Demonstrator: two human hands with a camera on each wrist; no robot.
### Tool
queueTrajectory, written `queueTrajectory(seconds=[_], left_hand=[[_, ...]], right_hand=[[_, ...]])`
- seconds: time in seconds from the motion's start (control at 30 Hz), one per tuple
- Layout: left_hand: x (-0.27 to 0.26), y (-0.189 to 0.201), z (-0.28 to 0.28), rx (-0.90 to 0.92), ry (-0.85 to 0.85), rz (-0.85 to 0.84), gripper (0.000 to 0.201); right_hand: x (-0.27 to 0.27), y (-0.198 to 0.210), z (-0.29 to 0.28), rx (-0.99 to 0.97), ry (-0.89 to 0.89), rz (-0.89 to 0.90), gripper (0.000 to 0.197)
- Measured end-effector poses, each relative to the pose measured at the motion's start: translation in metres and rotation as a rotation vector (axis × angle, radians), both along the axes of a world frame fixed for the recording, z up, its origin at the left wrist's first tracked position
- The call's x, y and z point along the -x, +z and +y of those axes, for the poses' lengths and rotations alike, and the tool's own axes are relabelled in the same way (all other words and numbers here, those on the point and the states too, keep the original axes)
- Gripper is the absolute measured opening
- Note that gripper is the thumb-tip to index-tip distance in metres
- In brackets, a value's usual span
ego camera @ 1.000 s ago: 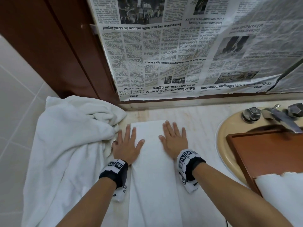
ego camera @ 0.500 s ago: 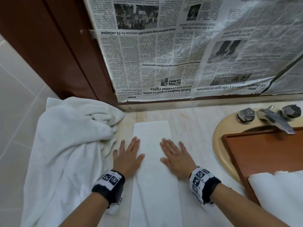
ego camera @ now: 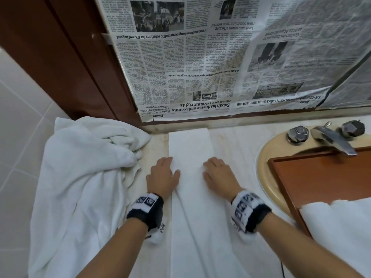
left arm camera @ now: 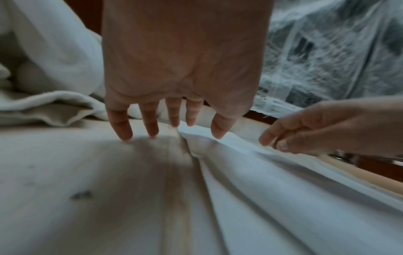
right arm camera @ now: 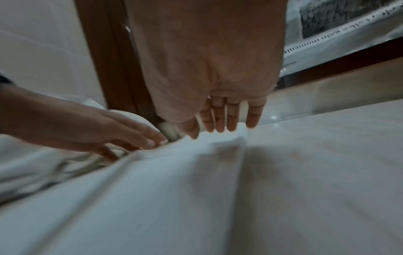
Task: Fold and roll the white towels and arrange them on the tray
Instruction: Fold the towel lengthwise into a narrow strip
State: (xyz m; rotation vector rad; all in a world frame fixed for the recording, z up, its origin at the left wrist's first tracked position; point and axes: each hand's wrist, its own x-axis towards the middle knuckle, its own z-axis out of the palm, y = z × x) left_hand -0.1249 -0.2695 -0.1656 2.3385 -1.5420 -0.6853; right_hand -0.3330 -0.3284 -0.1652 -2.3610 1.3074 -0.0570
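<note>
A white towel (ego camera: 190,145), folded into a long narrow strip, lies lengthwise on the marble counter (ego camera: 236,145). My left hand (ego camera: 162,173) sits at the strip's left edge, its fingertips (left arm camera: 150,132) down on the counter and the towel's edge. My right hand (ego camera: 218,173) sits on the right side, its straight fingers (right arm camera: 231,124) pointing down onto the cloth. Neither hand grips the towel. The towel (left arm camera: 261,189) shows long creases running between my wrists. The brown wooden tray (ego camera: 321,177) lies over the sink at the right, with white towelling (ego camera: 341,227) on its near end.
A large crumpled white towel (ego camera: 80,167) is heaped on the counter's left end and hangs over the front. The faucet (ego camera: 333,139) and two knobs stand behind the tray. Newspaper (ego camera: 200,67) covers the wall behind the counter. A brown door frame (ego camera: 70,67) stands at the back left.
Both hands have slid back toward me along the strip. Their fingers, flat and spread before, now bend down onto the fingertips, and the towel has creased between my wrists.
</note>
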Motion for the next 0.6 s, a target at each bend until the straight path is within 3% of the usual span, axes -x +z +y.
queueTrajectory(seconds=[0.1,0.2,0.3,0.4,0.53,0.6], left_hand=[[0.012,0.004,0.034,0.094,0.078,0.112,0.043],[0.023,0.003,0.050,0.048,0.115,0.151,0.039],[0.033,0.001,0.052,-0.078,0.143,0.103,0.049],[0.037,0.004,0.049,-0.168,0.146,0.027,0.045],[0.030,0.007,0.047,-0.200,0.204,0.097,0.033],[0.025,0.006,0.051,-0.163,0.233,0.172,0.026]], right_hand=[[0.008,0.000,0.072,-0.104,-0.130,-0.153,0.035],[0.014,0.000,0.124,-0.233,-0.220,-0.106,0.039],[0.009,-0.001,0.143,-0.213,-0.221,-0.073,0.034],[0.001,0.006,0.150,-0.163,-0.201,-0.002,0.021],[-0.006,0.014,0.163,-0.232,-0.280,0.009,0.034],[-0.007,0.017,0.167,-0.288,-0.323,0.014,0.031]])
